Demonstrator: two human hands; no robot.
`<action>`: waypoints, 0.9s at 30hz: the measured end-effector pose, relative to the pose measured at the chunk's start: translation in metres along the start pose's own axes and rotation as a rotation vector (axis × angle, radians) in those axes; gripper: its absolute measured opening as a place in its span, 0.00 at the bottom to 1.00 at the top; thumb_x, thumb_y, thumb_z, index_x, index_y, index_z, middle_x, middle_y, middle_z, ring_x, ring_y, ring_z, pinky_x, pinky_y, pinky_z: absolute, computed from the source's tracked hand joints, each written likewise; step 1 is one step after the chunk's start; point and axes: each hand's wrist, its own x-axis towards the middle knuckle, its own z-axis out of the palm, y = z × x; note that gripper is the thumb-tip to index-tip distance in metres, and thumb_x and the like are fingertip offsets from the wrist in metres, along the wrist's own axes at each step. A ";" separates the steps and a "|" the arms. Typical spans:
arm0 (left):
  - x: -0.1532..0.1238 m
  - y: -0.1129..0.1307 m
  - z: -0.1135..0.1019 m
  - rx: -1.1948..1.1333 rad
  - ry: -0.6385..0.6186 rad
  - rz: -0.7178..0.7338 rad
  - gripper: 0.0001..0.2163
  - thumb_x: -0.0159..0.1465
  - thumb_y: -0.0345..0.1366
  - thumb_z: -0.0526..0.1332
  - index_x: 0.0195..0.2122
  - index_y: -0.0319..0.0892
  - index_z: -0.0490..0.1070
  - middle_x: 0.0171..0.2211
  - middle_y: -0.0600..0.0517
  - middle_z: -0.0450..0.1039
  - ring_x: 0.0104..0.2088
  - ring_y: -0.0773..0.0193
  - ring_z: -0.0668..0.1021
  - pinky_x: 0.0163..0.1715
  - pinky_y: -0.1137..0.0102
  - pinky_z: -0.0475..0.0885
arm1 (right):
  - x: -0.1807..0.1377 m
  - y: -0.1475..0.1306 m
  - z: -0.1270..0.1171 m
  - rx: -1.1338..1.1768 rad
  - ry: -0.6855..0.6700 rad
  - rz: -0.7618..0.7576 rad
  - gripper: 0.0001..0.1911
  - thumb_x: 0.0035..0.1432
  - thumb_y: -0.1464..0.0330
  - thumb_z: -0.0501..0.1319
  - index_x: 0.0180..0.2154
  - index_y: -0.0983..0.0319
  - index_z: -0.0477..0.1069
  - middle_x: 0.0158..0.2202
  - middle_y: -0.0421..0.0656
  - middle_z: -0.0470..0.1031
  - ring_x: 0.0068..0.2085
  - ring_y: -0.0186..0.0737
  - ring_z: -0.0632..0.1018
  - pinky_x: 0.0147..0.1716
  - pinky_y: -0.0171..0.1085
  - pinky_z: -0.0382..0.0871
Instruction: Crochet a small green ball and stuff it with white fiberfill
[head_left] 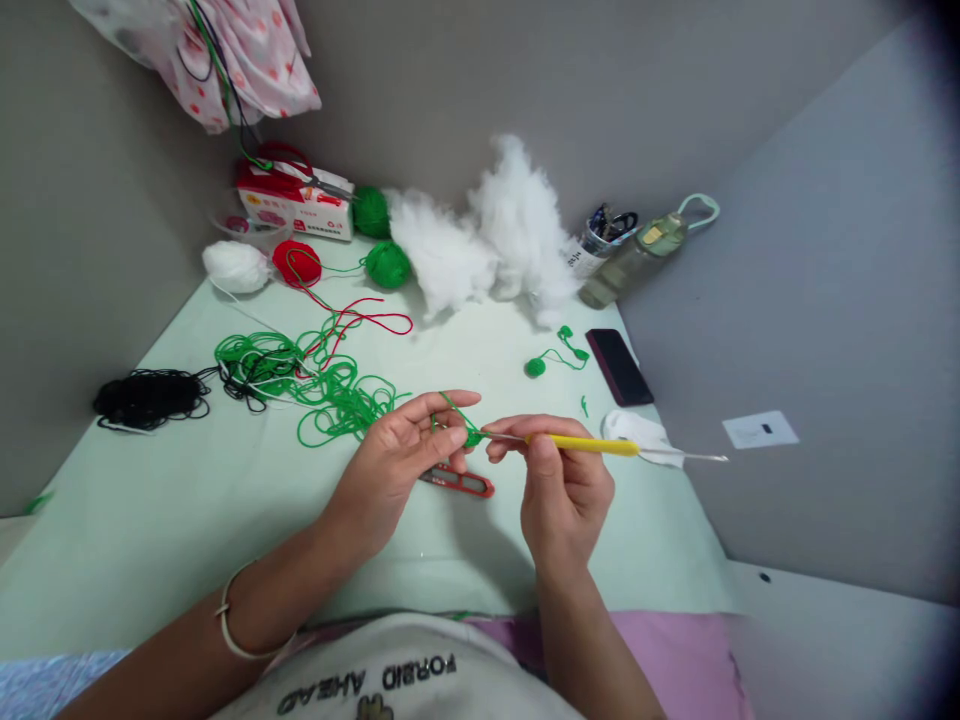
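Note:
Between thumb and fingers, my left hand [409, 450] pinches a small green crochet piece [473, 437], with green yarn running up over its index finger. My right hand [562, 485] is closed around a crochet hook [592, 444] with a yellow handle and a metal tip at each end. The hook's left tip meets the green piece. Loose green yarn [352, 405] lies in tangled loops just beyond my left hand. Partly hidden under that hand is a red-orange cutter [465, 482] on the table.
White stuffing [517, 230] is heaped at the back, beside green yarn balls [387, 264], a red ball [297, 263] and a white ball [235, 266]. Black yarn [150, 398] lies left. Scissors [315, 180] rest on a box [300, 210]. A phone [619, 366] and bottle [637, 260] are right.

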 end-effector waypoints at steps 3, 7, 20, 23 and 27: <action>0.000 -0.002 -0.003 0.040 -0.013 0.038 0.13 0.62 0.35 0.71 0.48 0.48 0.82 0.34 0.56 0.71 0.29 0.72 0.76 0.32 0.74 0.77 | -0.002 -0.001 -0.001 -0.099 -0.014 -0.095 0.11 0.71 0.71 0.57 0.43 0.57 0.79 0.39 0.42 0.83 0.33 0.36 0.81 0.33 0.39 0.78; -0.002 -0.004 -0.006 0.063 -0.049 0.055 0.14 0.63 0.34 0.71 0.50 0.51 0.81 0.35 0.57 0.71 0.30 0.74 0.77 0.33 0.77 0.78 | -0.001 0.001 -0.001 -0.004 -0.029 -0.078 0.11 0.71 0.71 0.57 0.44 0.56 0.79 0.39 0.42 0.82 0.34 0.36 0.81 0.32 0.39 0.78; -0.007 0.001 0.004 0.264 0.074 0.176 0.14 0.59 0.30 0.71 0.47 0.45 0.81 0.31 0.57 0.73 0.28 0.72 0.79 0.29 0.77 0.79 | -0.003 0.000 -0.004 -0.249 -0.139 -0.381 0.15 0.67 0.80 0.57 0.47 0.59 0.76 0.39 0.45 0.82 0.41 0.42 0.82 0.38 0.43 0.78; -0.007 0.002 0.004 0.292 0.096 0.202 0.15 0.59 0.31 0.72 0.48 0.45 0.81 0.30 0.57 0.73 0.28 0.71 0.78 0.29 0.77 0.79 | -0.002 -0.002 -0.004 -0.297 -0.155 -0.421 0.15 0.66 0.80 0.57 0.48 0.59 0.76 0.37 0.44 0.81 0.42 0.43 0.83 0.38 0.44 0.78; -0.007 -0.001 0.002 0.383 0.167 0.267 0.13 0.59 0.31 0.71 0.45 0.45 0.82 0.33 0.55 0.74 0.30 0.71 0.77 0.30 0.77 0.77 | -0.001 -0.002 -0.003 -0.353 -0.166 -0.436 0.15 0.67 0.80 0.57 0.48 0.58 0.75 0.38 0.44 0.81 0.41 0.43 0.83 0.37 0.43 0.79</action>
